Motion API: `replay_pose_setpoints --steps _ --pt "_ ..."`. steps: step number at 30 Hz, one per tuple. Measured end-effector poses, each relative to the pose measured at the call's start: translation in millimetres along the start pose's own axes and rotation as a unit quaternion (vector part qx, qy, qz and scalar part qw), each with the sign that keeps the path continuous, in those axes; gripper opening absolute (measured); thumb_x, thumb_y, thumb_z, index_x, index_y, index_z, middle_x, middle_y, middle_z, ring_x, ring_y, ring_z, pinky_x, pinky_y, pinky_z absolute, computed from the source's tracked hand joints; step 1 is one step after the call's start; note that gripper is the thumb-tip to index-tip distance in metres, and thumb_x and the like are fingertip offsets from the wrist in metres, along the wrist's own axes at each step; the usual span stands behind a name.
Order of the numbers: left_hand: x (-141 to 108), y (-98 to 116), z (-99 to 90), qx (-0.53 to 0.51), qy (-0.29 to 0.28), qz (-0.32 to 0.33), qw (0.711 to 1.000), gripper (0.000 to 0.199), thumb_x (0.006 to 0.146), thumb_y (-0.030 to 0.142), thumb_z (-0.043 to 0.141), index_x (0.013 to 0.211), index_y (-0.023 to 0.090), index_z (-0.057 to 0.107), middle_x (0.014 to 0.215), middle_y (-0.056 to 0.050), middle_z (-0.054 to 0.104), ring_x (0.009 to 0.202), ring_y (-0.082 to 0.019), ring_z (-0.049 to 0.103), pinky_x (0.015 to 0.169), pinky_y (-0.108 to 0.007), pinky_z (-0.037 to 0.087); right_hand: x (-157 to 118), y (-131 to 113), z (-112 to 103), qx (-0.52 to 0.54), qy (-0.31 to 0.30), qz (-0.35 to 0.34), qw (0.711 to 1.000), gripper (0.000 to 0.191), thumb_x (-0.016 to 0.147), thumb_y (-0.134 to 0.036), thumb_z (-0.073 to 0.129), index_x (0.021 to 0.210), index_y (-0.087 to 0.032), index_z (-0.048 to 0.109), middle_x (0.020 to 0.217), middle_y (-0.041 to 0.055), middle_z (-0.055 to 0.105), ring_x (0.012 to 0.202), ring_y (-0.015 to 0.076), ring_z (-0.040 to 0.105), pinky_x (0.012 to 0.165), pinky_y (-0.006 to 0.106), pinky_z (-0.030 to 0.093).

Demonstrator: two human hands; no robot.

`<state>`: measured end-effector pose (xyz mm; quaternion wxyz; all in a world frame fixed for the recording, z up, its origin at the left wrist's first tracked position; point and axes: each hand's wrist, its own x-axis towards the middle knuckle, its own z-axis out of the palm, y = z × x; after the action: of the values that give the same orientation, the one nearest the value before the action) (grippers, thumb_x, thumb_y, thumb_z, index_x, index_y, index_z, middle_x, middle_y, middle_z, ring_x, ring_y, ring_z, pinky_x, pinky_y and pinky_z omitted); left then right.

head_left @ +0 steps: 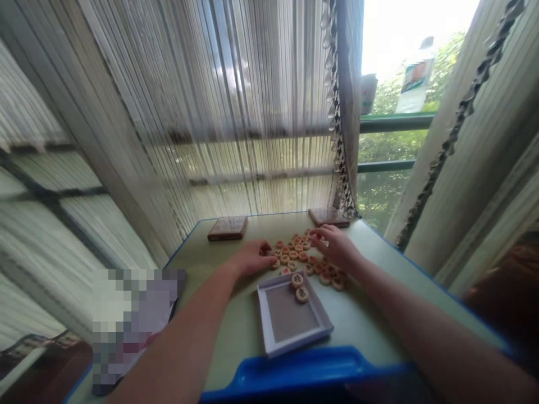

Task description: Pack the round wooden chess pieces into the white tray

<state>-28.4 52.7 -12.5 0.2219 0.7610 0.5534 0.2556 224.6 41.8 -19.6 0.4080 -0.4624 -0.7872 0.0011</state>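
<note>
Many round wooden pieces with printed characters (298, 248) lie spread on the pale green table (227, 336). My left hand (252, 258) is at the left edge of the spread, its fingers curved and apart beside the nearest pieces. At the right side, my right hand (332, 244) hovers over the pieces with its fingers apart; its palm and arm cover some of them. Nothing shows in either hand. Closer to me stands a shallow white box (263, 325) with a grey-brown bottom. Two pieces (302, 295) are in its far right corner.
Two flat brown boxes (228, 228) (329, 217) rest at the table's far edge. A blurred-out flat item (138, 331) lies at the left. The blue table edge (303, 365) is near me. Curtains (252, 112) hang behind; a bottle (416, 76) stands on a green window rail.
</note>
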Motion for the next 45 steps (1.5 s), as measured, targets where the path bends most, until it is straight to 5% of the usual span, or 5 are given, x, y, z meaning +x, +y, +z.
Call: replay_pose_setpoints --steps 14,25,31,41,45 --pt "-7 13 -1.0 0.091 0.017 0.021 0.996 0.016 0.060 0.030 0.066 0.067 0.016 0.062 0.066 -0.002 0.062 0.061 -0.015 0.054 0.055 -0.025 0.038 -5 7 -4 0.022 -0.020 0.028 0.999 0.024 0.084 -0.033 0.044 0.092 -0.017 0.061 0.073 0.0037 0.059 0.064 0.0140 0.052 0.063 0.026 0.041" --pt "-24 60 15.5 -0.422 -0.024 -0.020 0.906 0.023 0.061 0.017 0.072 0.077 0.011 0.056 0.071 -0.004 0.065 0.062 -0.012 0.062 0.061 -0.026 0.051 -18 -35 -6 0.022 0.021 -0.147 0.989 0.029 0.076 -0.028 0.059 0.105 -0.021 0.058 0.094 0.0078 0.058 0.088 0.0200 0.053 0.077 0.034 0.047" --pt "-32 67 14.9 -0.415 -0.058 -0.020 0.908 0.026 0.063 0.028 0.072 0.069 0.013 0.053 0.048 0.006 0.049 0.034 -0.002 0.039 0.033 -0.014 0.026 -18 -39 -4 0.032 0.051 -0.191 0.980 0.026 0.076 -0.026 0.062 0.101 -0.019 0.059 0.090 0.0071 0.059 0.083 0.0185 0.055 0.073 0.033 0.049" --pt "-35 75 22.7 -0.411 -0.060 0.007 0.909 0.031 0.060 0.035 0.072 0.069 0.015 0.050 0.051 0.007 0.048 0.036 -0.002 0.038 0.036 -0.016 0.026 -21 -46 -10 0.049 0.073 -0.206 0.975 0.021 0.077 -0.022 0.059 0.098 -0.020 0.060 0.092 0.0072 0.057 0.084 0.0176 0.056 0.073 0.033 0.050" --pt "-33 70 21.1 -0.281 -0.024 0.041 0.959 0.022 0.069 0.035 0.062 0.074 0.015 0.054 0.059 0.002 0.054 0.044 -0.006 0.045 0.044 -0.020 0.034 -20 -45 -11 0.054 0.059 -0.192 0.978 0.017 0.077 -0.020 0.058 0.094 -0.019 0.060 0.093 0.0081 0.057 0.084 0.0176 0.056 0.072 0.032 0.050"
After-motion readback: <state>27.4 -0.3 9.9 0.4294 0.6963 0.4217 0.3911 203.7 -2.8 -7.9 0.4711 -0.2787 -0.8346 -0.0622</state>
